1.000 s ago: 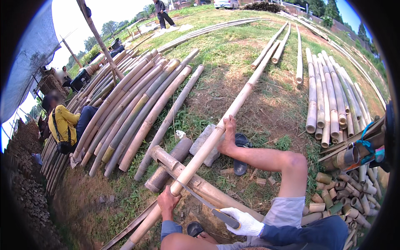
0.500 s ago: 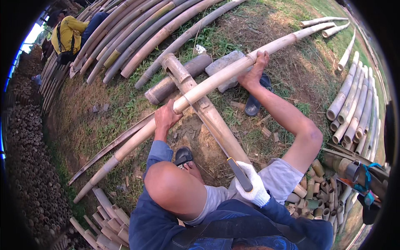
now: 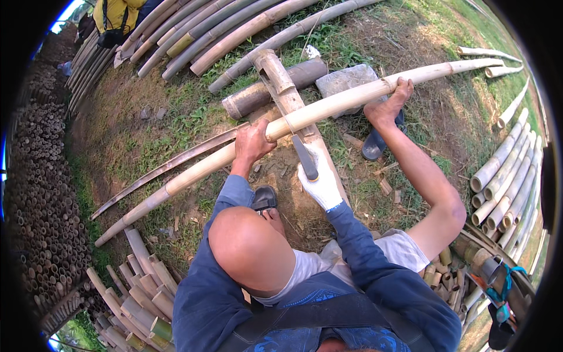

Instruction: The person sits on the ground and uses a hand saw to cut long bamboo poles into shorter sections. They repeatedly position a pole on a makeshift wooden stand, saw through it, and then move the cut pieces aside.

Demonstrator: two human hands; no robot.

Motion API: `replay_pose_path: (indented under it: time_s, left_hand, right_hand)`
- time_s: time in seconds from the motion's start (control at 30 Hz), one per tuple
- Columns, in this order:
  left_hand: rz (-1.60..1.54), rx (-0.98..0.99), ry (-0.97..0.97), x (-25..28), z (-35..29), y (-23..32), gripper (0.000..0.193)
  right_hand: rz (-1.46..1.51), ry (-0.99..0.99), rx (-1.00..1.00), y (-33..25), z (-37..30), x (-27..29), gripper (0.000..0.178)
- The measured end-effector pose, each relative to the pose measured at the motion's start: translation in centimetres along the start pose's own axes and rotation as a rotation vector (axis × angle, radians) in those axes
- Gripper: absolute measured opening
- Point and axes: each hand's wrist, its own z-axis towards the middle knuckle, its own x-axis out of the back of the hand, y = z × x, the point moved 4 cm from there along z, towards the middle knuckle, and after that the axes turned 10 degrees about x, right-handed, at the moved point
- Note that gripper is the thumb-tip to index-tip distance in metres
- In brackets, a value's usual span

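Note:
My bare left hand (image 3: 252, 142) is closed round a long pale bamboo pole (image 3: 340, 105), which slants from lower left to upper right. In a white glove, my right hand (image 3: 322, 182) grips the dark handle of a handsaw (image 3: 305, 158), close to the near side of the pole. The saw's blade is mostly hidden where it meets the pole, just right of my left hand. Under that spot a notched bamboo support (image 3: 284, 94) carries the pole. My bare right foot (image 3: 390, 105) presses against the pole farther right.
A thick dark bamboo log (image 3: 243, 102) props the support beside a grey stone block (image 3: 346, 85). A split bamboo strip (image 3: 170, 167) lies at left. Bamboo stacks surround me, including cut pieces (image 3: 143, 293) at lower left. A person in yellow (image 3: 114, 14) is at upper left.
My right hand has pushed the saw forward and away from me, bringing its handle close to the pole. My left hand still holds the pole. The whole view has shifted somewhat.

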Motion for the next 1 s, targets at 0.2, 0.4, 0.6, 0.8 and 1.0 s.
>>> replay_pose_path:
  time_s: [0.2, 0.4, 0.6, 0.8, 1.0]
  left_hand:
    - [-0.213, -0.116, -0.112, 0.1, 1.9, 0.0, 0.070]
    - [-0.139, 0.011, -0.146, 0.6, 1.4, 3.2, 0.068]
    - [-0.081, -0.044, -0.080, 0.7, 1.7, 4.0, 0.065]
    - [-0.102, 0.018, -0.075, -0.5, 0.4, 1.5, 0.059]
    - [-0.125, -0.035, -0.012, -0.3, 1.5, 3.7, 0.060]
  right_hand:
    - [-0.037, -0.021, 0.014, 3.1, -3.0, -0.1, 0.065]
    - [-0.027, -0.036, 0.024, -1.8, 1.2, 0.2, 0.060]
    - [-0.036, -0.002, -0.004, -6.4, -3.5, 3.2, 0.061]
    - [-0.134, -0.169, -0.205, -14.1, -15.7, 10.4, 0.066]
    - [0.001, -0.038, 0.030, -3.0, -2.5, 2.2, 0.061]
